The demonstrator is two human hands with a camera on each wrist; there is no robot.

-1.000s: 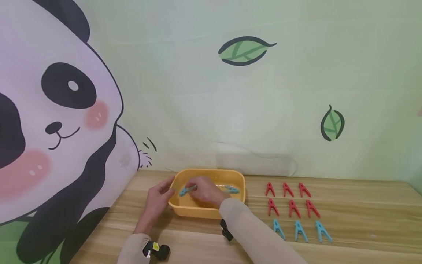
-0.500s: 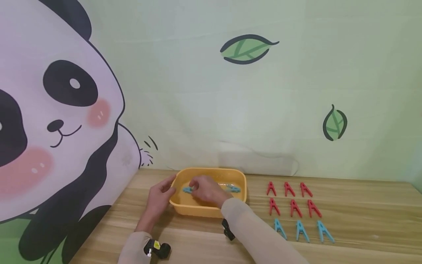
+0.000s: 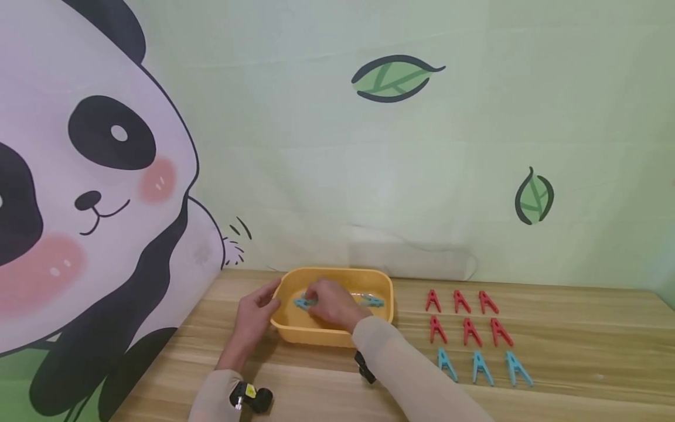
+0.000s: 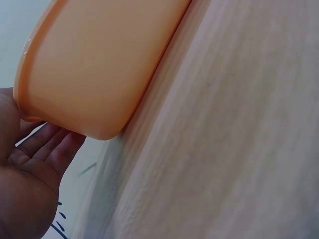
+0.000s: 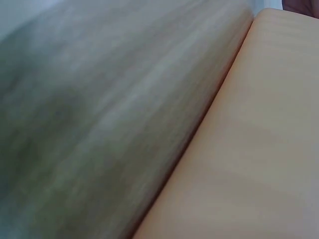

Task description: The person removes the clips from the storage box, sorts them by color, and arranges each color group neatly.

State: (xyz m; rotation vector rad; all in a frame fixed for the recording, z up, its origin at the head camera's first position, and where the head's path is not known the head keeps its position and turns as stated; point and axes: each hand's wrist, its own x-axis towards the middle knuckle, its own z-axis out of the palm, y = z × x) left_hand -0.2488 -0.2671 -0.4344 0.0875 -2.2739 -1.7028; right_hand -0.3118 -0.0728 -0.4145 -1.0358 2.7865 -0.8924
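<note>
- Blue clothespin (image 3: 302,303): inside the yellow tub, toward its left end, pinched at the fingertips of the right hand. It sits low in the tub, just off the floor or on it; I cannot tell which from where I stand.
- Right hand (image 3: 329,306): reaches over the near wall into the tub, fingers curled down onto the blue clothespin. The sleeve crosses the near rim, which hides much of the tub's floor.
- Second blue clothespin (image 3: 373,302): loose in the right end of the tub, apart from the hand.
- Yellow tub (image 3: 337,339): shallow, rounded corners, standing flat on the wooden table near the wall. The left wrist view shows its outer corner (image 4: 99,74) pressed against the palm.
- Left hand (image 3: 254,315): set against the tub's left end, thumb at the rim and fingers spread loosely along the outer wall; it looks placed to steady the tub while the other hand works inside.
- Red clothespins (image 3: 462,316): six, laid in two rows of three on the table to the right of the tub, well apart from both hands, jaws pointing away.
- Blue clothespins, row of three (image 3: 482,367): nearer the table's front edge, lined up under the red rows in the same columns, suggesting sorting by colour.
- Wooden table (image 3: 580,346): pale grain.
- Backdrop: panda (image 3: 89,176) and green leaves (image 3: 395,79) printed on the wall.
</note>
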